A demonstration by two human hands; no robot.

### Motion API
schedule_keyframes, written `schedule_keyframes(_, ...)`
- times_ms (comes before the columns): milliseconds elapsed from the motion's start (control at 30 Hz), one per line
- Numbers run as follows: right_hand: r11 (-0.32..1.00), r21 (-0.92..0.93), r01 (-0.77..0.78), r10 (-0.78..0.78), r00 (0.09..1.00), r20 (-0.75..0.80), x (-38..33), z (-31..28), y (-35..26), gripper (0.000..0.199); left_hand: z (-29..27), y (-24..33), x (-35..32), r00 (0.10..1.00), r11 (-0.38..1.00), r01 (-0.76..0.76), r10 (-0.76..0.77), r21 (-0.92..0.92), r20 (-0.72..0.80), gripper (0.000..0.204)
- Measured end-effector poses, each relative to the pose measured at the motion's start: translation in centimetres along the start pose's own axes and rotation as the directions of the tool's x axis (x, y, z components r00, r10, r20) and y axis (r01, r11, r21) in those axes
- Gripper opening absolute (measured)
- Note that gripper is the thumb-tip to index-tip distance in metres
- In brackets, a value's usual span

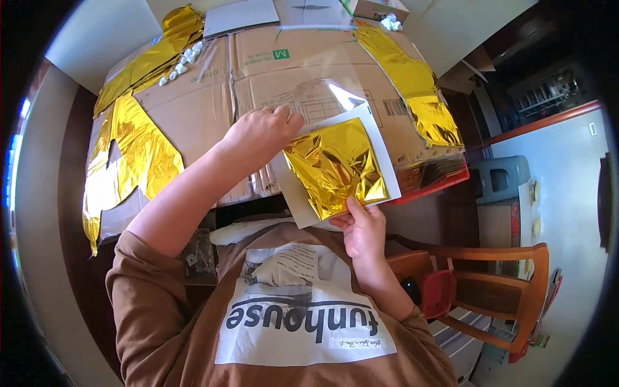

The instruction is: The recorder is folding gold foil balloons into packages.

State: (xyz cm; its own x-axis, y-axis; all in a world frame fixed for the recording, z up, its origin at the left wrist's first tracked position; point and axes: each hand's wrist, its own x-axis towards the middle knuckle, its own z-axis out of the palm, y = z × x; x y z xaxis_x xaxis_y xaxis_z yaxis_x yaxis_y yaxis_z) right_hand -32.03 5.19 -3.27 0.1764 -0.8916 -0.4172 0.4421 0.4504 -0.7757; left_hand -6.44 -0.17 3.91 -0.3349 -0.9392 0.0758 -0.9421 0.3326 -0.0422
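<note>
A white card (382,152) with a crinkled gold foil sheet (338,164) on its face is tilted in front of my chest. My right hand (364,229) grips its lower edge, thumb on top against the foil and fingers underneath. At the card's upper left edge is my left hand (263,134), its fingers curled in and pressed together. What those fingers hold, if anything, is hidden. Just beyond the card, a clear, shiny plastic film (345,90) catches the light on the cardboard.
Flattened cardboard (200,97) covers the work surface. Cut gold foil pieces lie at left (142,151) and right (412,84). White crumpled wads (184,63) sit far left, others (391,22) far right. A white board (240,16) lies at the back; a wooden chair (496,284) stands right.
</note>
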Motion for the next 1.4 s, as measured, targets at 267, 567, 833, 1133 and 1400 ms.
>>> schedule_keyframes(267,0.999,0.050,0.012,-0.012,1.000,-0.011,-1.0,1.1,0.6,0.022,0.1,-2.4,-0.4,0.979,0.992,-0.128,0.126,-0.001,-0.162,0.024)
schedule_keyframes(567,0.994,0.110,-0.025,0.018,0.998,0.059,0.2,1.6,1.7,0.019,0.5,0.3,-0.7,0.965,0.976,-0.214,0.219,0.048,-0.145,0.029)
schedule_keyframes(833,0.988,0.145,-0.058,0.035,0.988,0.153,-0.4,1.5,1.2,0.021,3.8,-3.1,-2.4,0.538,-0.085,-0.193,-0.842,-0.977,-0.033,0.048)
schedule_keyframes(1133,0.994,0.106,0.014,-0.036,0.977,0.209,-0.3,3.8,1.3,0.026,-0.4,2.1,-4.4,0.766,-0.655,-0.086,-0.525,-0.751,0.370,0.054)
schedule_keyframes(1400,0.983,-0.177,-0.048,0.140,0.821,0.554,-2.7,-3.5,1.1,0.086,0.8,0.6,-9.9,0.779,-0.645,0.204,-0.349,-0.736,0.521,0.069)
